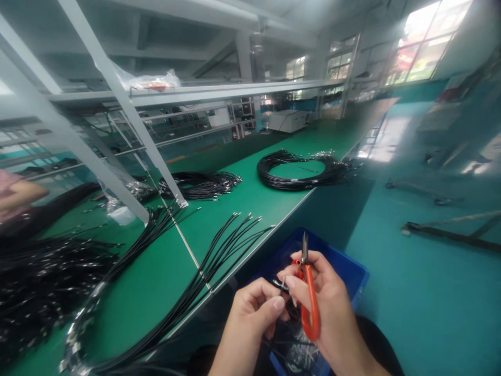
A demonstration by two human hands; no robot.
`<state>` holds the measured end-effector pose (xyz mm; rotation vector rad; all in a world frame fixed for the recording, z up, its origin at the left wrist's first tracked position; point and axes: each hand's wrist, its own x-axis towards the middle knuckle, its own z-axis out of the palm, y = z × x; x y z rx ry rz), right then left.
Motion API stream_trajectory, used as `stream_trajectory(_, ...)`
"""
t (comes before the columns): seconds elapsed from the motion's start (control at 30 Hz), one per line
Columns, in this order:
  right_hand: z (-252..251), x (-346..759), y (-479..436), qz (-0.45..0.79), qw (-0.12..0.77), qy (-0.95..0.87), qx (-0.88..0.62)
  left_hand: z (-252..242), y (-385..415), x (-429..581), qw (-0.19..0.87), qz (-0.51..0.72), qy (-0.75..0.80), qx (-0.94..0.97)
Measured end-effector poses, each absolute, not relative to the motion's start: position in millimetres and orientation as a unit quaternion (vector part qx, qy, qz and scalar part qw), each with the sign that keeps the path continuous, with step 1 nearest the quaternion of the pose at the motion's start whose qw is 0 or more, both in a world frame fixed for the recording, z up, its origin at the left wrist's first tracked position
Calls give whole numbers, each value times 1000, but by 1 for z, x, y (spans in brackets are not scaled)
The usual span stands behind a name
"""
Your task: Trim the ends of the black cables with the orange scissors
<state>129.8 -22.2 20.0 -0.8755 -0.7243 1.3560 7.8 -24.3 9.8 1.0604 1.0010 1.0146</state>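
Note:
My right hand [326, 297] holds red-handled scissors [311, 308], their narrow metal tips pointing up. Its thumb and index finger also pinch a small pale piece at the end of a black cable [282, 286]. My left hand [258, 308] has its fingers closed on that cable, close to the tip. Both hands nearly touch, above a blue bin [354, 271] that holds clear plastic scraps [301, 352]. A curved bundle of black cables [203, 282] with metal tips lies on the green table [156, 292], left of my hands.
Two coiled cable bundles [289, 183] [203, 185] lie farther back on the table. A dense cable pile [50, 287] is at left, near a person's arm [23, 193]. White shelf posts [133, 125] rise from the table. Wheeled stand legs [450, 235] are at right.

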Motion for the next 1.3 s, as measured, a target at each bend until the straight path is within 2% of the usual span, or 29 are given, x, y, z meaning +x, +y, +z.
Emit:
stream_trajectory(0.1, 15, 128, -24, 549, 646, -332, -415, 11, -24, 7, 629, 451, 440, 455)
stream_trajectory(0.3, -1, 130, -33, 367, 639, -441, -512, 10, -21, 4, 610, 465, 459, 448)
stream_trajectory(0.6, 3, 132, -28, 316, 589, -529, -522, 14, -22, 5, 592, 451, 454, 490)
stream_trajectory(0.77, -3, 128, -29, 109, 614, -608, -491, 11, -24, 8, 592, 468, 456, 471)
stream_trajectory(0.87, -7, 129, -31, 52, 613, -636, -465, 12, -24, 8, 578, 507, 460, 444)
stream_trajectory(0.97, -11, 130, -38, 120, 612, -599, -501, 14, -20, 5, 557, 528, 476, 429)
stream_trajectory(1.07, -10, 130, -46, 360, 590, -508, -514, 12, -13, 2, 552, 536, 470, 434)
stream_trajectory(1.17, -4, 130, -51, 605, 514, -406, -452, 6, -9, -1, 539, 543, 452, 459)
stream_trajectory(1.23, 1, 131, -50, 688, 459, -361, -431, 3, -9, -1, 525, 544, 451, 474)
stream_trajectory(1.3, 5, 131, -48, 718, 430, -343, -426, 1, -11, -1, 515, 540, 458, 484)
